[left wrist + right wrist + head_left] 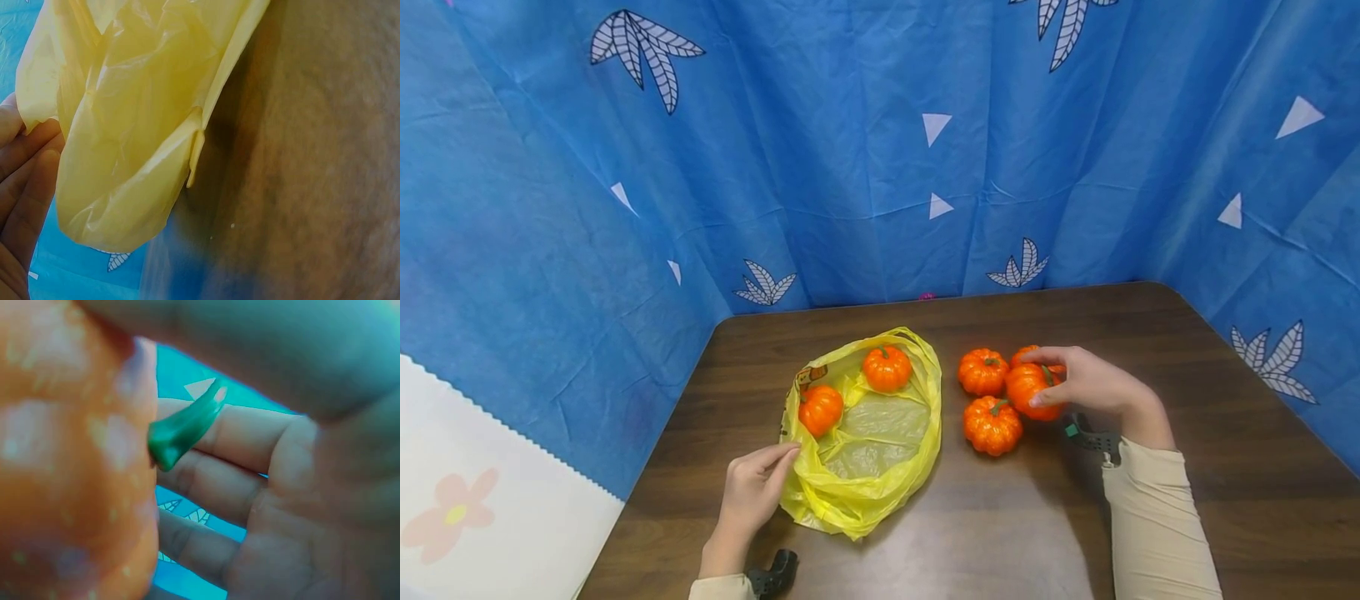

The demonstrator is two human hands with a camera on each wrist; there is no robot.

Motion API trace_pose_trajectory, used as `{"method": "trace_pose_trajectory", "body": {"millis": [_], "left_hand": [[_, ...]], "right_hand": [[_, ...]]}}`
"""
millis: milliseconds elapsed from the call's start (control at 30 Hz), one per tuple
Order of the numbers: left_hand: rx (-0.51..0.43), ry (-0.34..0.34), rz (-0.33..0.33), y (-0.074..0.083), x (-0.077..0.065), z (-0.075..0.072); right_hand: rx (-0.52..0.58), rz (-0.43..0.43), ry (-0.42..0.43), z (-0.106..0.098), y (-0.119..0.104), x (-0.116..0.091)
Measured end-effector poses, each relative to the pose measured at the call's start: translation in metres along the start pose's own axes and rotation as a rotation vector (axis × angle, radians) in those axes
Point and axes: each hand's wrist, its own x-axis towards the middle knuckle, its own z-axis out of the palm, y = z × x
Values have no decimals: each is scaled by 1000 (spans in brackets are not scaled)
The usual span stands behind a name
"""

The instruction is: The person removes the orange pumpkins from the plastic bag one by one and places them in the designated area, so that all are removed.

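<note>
A yellow plastic bag (868, 500) lies on the table with its mouth spread wide. Two small orange pumpkins, one at the back (887, 369) and one at the left (822, 409), rest inside it. My left hand (752, 492) pinches the bag's rim at the near left, and the left wrist view shows the thin film (131, 144) between thumb and fingers. Right of the bag, my right hand (1093, 385) grips a pumpkin (1030, 388) from its right side. That pumpkin's green stem (184, 434) points toward the palm in the right wrist view.
Beside the gripped pumpkin sit two more pumpkins, one behind (982, 372) and one in front (992, 426); another (1024, 354) is partly hidden behind the right hand. The brown wooden table (1240, 467) ends at a blue patterned curtain (865, 167) on the far side.
</note>
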Motion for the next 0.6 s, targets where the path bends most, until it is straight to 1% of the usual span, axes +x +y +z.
{"method": "trace_pose_trajectory", "body": {"millis": [233,600], "left_hand": [[10,19,14,2,1,0],[17,26,15,3,1,0]], "right_hand": [[-93,4,20,0,1,0],[-110,16,-21,1,5,3]]}}
